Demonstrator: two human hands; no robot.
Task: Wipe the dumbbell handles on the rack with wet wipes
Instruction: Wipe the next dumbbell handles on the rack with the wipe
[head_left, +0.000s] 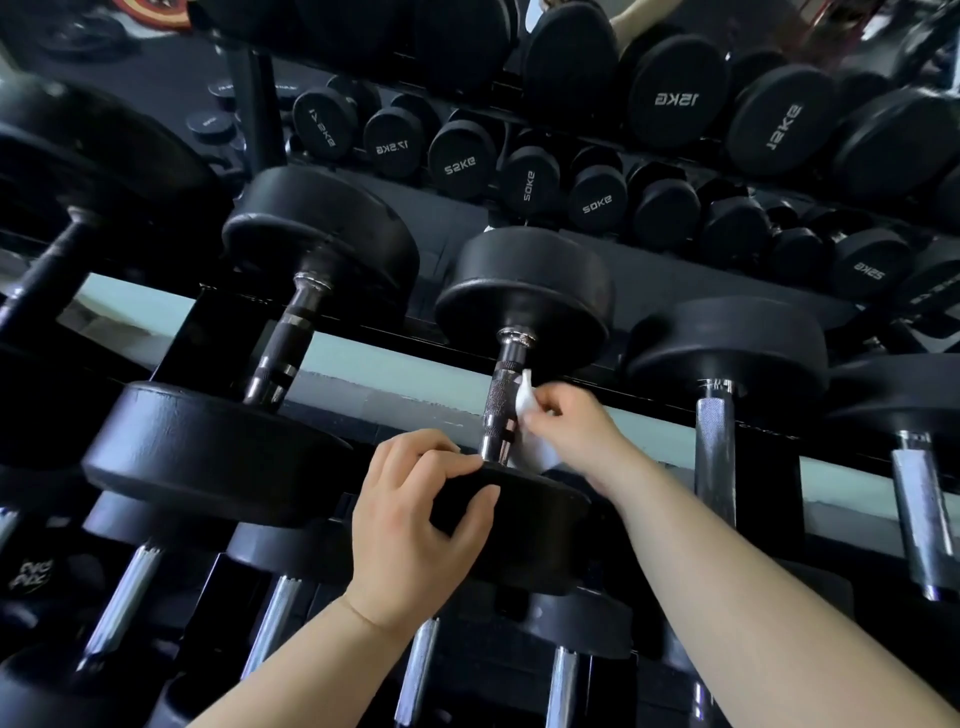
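Centre dumbbell (524, 296) lay across the rack (197, 332); both heads were thick round discs, matte black, rubber-like. Handle (501, 410): bright metal, with a cross-hatched knurl on the middle band and smooth polished collars at each end. Left hand (415, 525) gripped the near head (540, 519), fingers (441, 457) curled over its upper rim, thumb against the flat face. Right hand (566, 426) pinched a crumpled white wet wipe (523, 400) in its fingertips, pressed to the right side of the knurled band. More of the wipe showed below the hand, partly behind the handle; whether it wrapped round the far side could not be told. The left hand covered the left part of the near head. Neighbouring dumbbell on the left (311, 244) had the same disc shape and a darker knurled grip. The one on the right (727, 343) had a pale, finely textured grip. Lower-tier handles (122, 597) were shiny cylinders, their heads mostly hidden or cut off by the frame. Upper rows of dumbbells (675, 98) bore mirror-reversed weight lettering, and several labels were too small to read. The far-left edge was blurred.
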